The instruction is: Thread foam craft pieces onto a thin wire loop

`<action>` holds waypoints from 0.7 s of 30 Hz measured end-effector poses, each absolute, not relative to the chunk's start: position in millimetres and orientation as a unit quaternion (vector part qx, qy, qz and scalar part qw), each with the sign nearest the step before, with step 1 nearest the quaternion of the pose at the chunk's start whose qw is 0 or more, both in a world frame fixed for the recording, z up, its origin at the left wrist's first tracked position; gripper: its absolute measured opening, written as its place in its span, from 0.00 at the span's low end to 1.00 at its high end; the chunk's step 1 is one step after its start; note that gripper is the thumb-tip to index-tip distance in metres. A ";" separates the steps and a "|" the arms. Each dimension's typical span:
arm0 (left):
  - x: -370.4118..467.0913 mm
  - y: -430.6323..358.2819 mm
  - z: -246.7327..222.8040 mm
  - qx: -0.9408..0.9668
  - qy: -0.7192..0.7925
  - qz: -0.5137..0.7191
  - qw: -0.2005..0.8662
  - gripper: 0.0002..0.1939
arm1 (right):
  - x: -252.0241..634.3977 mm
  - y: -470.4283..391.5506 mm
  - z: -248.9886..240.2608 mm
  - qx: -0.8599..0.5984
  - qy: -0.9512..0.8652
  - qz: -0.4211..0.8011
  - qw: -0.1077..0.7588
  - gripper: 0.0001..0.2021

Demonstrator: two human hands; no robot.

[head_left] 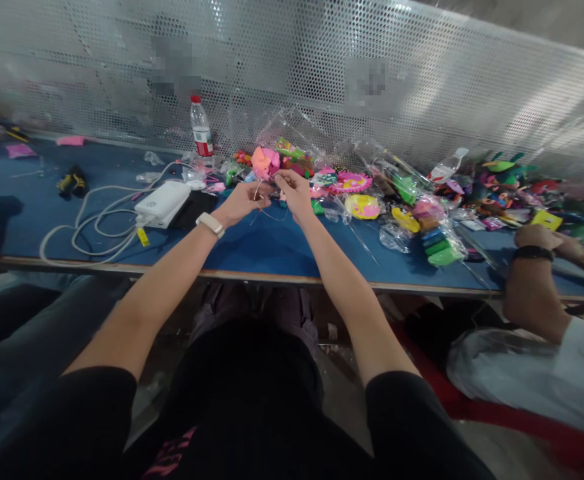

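Above the blue table, my left hand (246, 201) and my right hand (295, 190) are close together, fingers pinched. A thin pale wire (278, 219) runs between them and curves below the fingers. Its ends are too fine to follow. Just beyond my fingertips is a pink and orange clay figure (265, 162), shaped like a flower; whether my fingers touch it I cannot tell. Near my right hand lie a pink-edged clay piece (349, 182) and a yellow clay oval with a pink middle (363, 207).
A white power bank (162, 204) with looped white cables lies left of my hands. Behind it stands a red-capped bottle (201, 127). Colourful clay and plastic wrappers spread right, past green clay packs (442, 248). Another person's hand (537, 239) works at the right; a perforated metal panel (292, 67) rises behind.
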State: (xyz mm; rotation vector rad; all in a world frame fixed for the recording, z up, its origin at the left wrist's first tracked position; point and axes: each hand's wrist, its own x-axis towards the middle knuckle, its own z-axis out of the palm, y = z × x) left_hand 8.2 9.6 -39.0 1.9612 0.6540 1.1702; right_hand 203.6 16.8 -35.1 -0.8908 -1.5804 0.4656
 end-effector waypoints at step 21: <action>7.7 -8.3 -41.0 0.830 0.259 0.294 0.398 0.18 | 203.4 19.3 -32.6 -0.396 -0.675 0.194 0.591 0.36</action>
